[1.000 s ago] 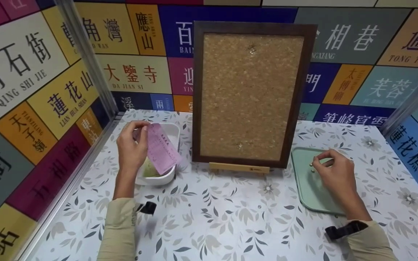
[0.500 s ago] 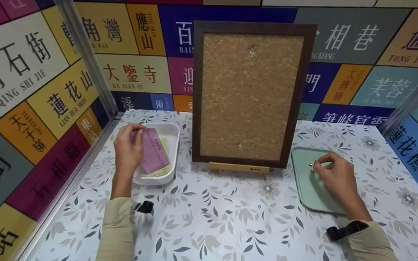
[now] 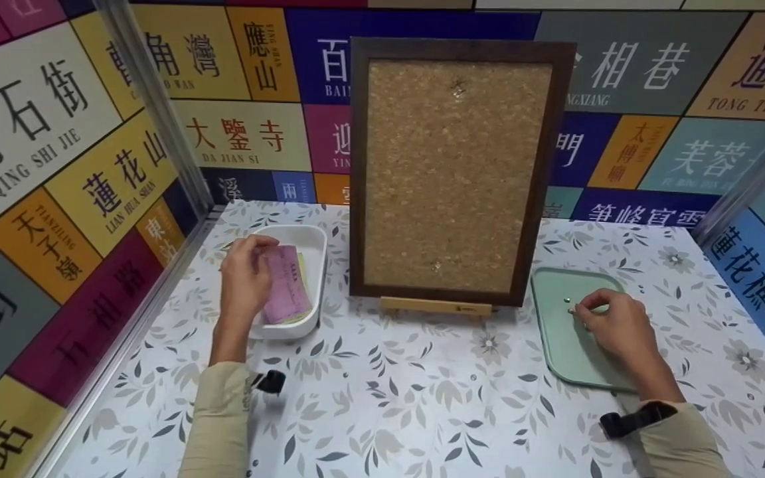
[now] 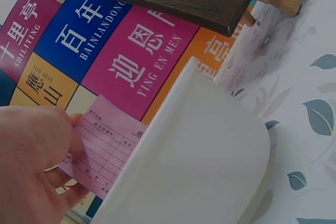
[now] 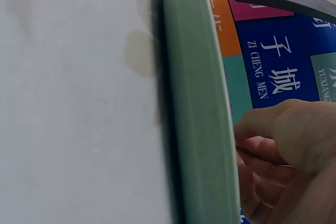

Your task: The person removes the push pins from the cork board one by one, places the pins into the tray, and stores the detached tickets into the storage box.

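My left hand [image 3: 246, 279] is over the white tray [image 3: 319, 265] at the left, pinching a pink receipt slip [image 3: 286, 285] by its left edge. In the left wrist view the slip [image 4: 105, 148] shows a printed table, partly hidden by the tray's wall [image 4: 194, 156]. Yellowish paper [image 3: 303, 272] lies under the slip. At the right, my right hand [image 3: 621, 325] is low over the green tray [image 3: 578, 358], thumb and forefinger brought together. Its fingertips are at a tiny gold pin-like piece [image 3: 571, 310]; another gold piece [image 3: 567, 301] lies just beyond. Whether anything is between the fingertips is hidden.
A corkboard [image 3: 455, 179] in a dark wooden frame stands upright between the trays on a small wooden stand [image 3: 435, 306]. Walls [image 3: 276, 136] of coloured street-name panels enclose the flowered tabletop [image 3: 422, 398].
The pink slip has come down from above the white tray into it, over the yellowish paper. My right hand has shifted slightly nearer to me, its fingertips reaching the nearer gold piece.
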Available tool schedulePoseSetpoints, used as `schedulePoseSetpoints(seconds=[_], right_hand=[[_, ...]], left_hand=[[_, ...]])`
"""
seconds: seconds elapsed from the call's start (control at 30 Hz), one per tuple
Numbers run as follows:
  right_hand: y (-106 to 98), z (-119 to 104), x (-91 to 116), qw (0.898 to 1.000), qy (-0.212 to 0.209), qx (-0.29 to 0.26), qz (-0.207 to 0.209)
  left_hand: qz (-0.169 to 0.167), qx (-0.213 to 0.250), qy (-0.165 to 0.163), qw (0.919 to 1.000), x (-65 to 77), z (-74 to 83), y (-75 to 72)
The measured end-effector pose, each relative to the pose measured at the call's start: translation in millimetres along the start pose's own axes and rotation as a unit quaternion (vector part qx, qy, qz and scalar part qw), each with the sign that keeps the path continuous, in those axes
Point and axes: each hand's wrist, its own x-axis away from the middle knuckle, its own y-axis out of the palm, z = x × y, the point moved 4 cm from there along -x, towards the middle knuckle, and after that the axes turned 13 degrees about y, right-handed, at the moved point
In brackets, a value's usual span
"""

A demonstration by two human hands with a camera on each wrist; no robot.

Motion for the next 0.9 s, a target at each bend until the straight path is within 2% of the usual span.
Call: schedulePoseSetpoints(seconds=[0.2,0.4,0.63,0.77,0.9], right_hand=[[2.7,3.2,0.1,1.0,-0.005,0.024,-0.013],[3.3,2.7,1.3,0.999,-0.011,0.034,-0.007],[2.7,4.3,1.5,0.999,-0.007,0.05,0.005],[3.4,3.0,1.4,0.999,0.001,0.054,-0.001],[3.0,1.0,2.1,0.998,0.004,0.055,-0.002]], left_hand=[[-0.02,-0.015,-0.002,0.9997,1.8,-3.7,1.5],[-0.027,-0.022,-0.018,0.9992,4.1,-8.9,-1.8],[-0.053,-0.017,-0.023,0.9982,5.6,-9.8,-0.5],[-0.05,-0.018,-0.028,0.9982,5.4,-7.9,0.9],[-0.046,-0.014,-0.016,0.9987,4.2,-0.7,3.9]])
